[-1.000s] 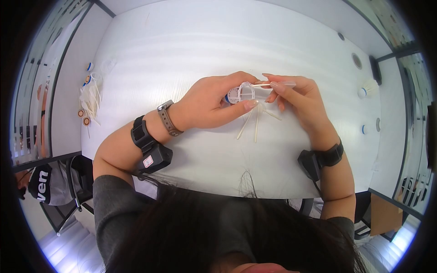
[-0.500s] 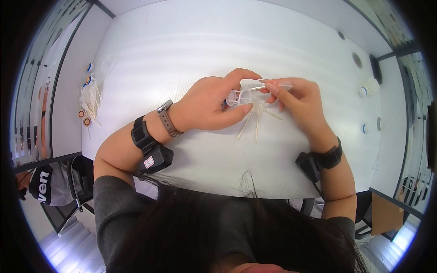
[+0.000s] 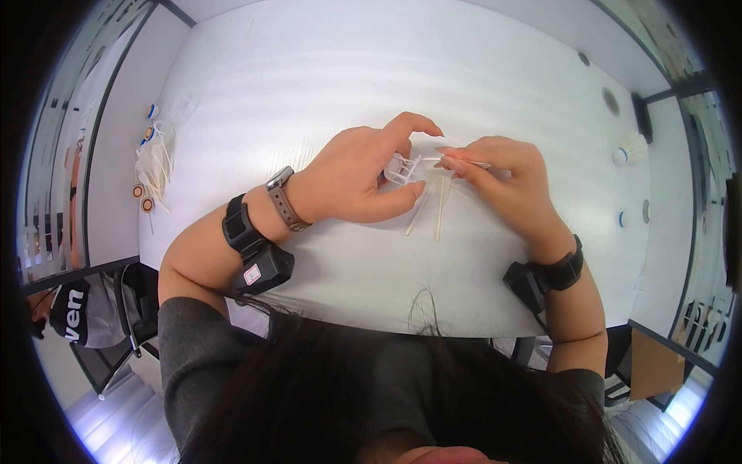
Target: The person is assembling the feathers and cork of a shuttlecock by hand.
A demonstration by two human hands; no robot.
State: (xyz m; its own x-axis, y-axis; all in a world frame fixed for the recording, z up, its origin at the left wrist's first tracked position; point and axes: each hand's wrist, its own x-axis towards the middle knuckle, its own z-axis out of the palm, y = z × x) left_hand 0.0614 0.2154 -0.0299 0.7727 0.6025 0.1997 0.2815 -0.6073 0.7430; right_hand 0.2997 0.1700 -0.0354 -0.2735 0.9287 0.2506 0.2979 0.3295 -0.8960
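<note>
In the middle of the table, my left hand (image 3: 359, 166) cradles a partly built shuttlecock (image 3: 403, 170) with a see-through plastic cage. Its index finger and thumb are spread around the cage's mouth, while the other fingers are hidden beneath. My right hand (image 3: 498, 170) pinches a thin white shuttlecock feather (image 3: 478, 163), seen nearly edge-on. That feather's stem (image 3: 430, 159) reaches left to the rim of the cage. Just below the hands lie loose feathers on the table, their pale stems (image 3: 440, 216) pointing towards me.
At the left edge lies a pile of feathers (image 3: 154, 166) with several round shuttlecock heads (image 3: 138, 191) around it. A whole shuttlecock (image 3: 630, 150) rests near the right panel, with a small blue-and-white piece (image 3: 621, 220) nearer me. Low panels (image 3: 127, 131) border the table (image 3: 309, 69).
My right hand has shifted slightly and turned the feather, so its flat side no longer shows. The cage in my left hand has tilted a little. One loose feather stem is now hidden.
</note>
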